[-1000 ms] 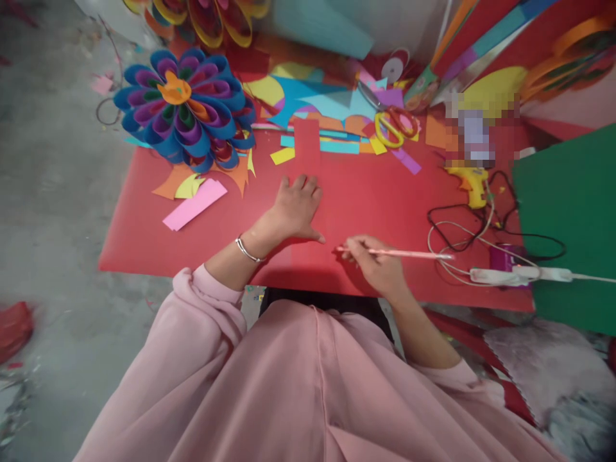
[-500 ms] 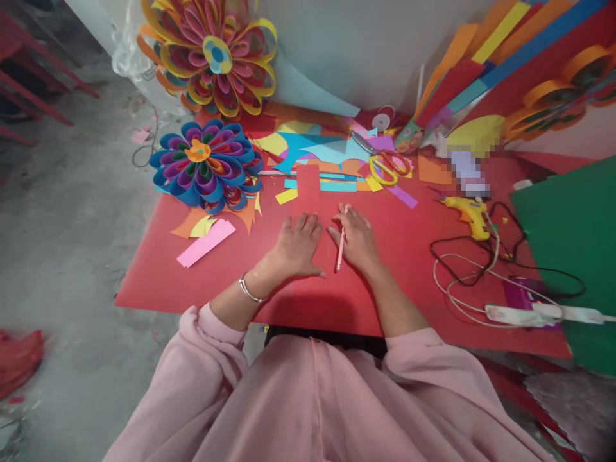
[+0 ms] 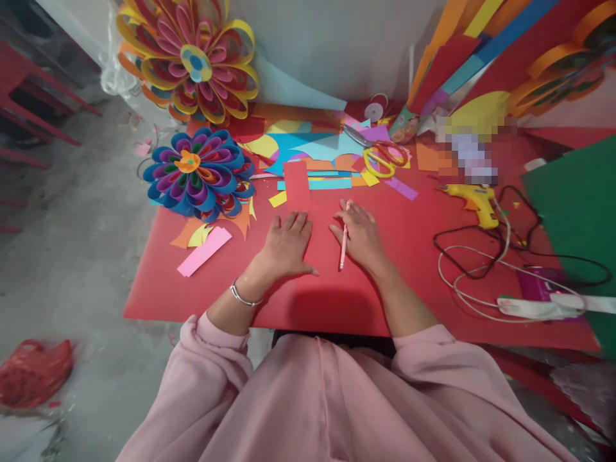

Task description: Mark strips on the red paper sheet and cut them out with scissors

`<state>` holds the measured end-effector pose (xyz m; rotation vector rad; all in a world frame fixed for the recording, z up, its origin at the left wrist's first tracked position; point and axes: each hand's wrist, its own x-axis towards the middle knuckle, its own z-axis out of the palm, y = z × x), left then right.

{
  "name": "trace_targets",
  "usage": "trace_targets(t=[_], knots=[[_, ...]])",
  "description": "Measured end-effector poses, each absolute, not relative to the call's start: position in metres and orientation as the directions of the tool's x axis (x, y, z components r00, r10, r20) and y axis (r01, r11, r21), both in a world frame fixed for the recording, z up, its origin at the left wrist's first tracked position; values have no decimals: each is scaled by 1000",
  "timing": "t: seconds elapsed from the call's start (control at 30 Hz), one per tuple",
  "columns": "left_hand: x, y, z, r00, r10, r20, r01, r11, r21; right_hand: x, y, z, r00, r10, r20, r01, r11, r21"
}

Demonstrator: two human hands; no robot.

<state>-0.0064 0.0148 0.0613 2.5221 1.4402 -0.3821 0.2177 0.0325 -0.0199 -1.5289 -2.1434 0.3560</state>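
Note:
My left hand (image 3: 285, 244) lies flat, fingers stretched out, on a big red paper sheet (image 3: 192, 292), just below a narrow red paper strip (image 3: 296, 186). A silver bangle sits on that wrist. My right hand (image 3: 362, 236) rests beside it on the same sheet, fingers closed round a pink pencil (image 3: 343, 249) that points away from me along the strip's right side.
A blue and purple paper flower (image 3: 199, 172) and a yellow and pink one (image 3: 190, 61) stand at the left. Yellow-handled scissors (image 3: 380, 159) lie among coloured scraps. A yellow glue gun (image 3: 474, 200), cables and a power strip (image 3: 539, 307) lie at the right, beside a green sheet (image 3: 575, 218).
My right hand swung the pencil from lying sideways near the front edge to pointing away, up beside my left hand. The left hand stayed flat. The view tilted upward.

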Motion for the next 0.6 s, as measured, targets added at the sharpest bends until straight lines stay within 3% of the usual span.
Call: trace_targets(t=[0.6], knots=[[-8,16,63,515,790,-332,837,-548,-6,217,39,-37,-249,916,314,779,382,-498]])
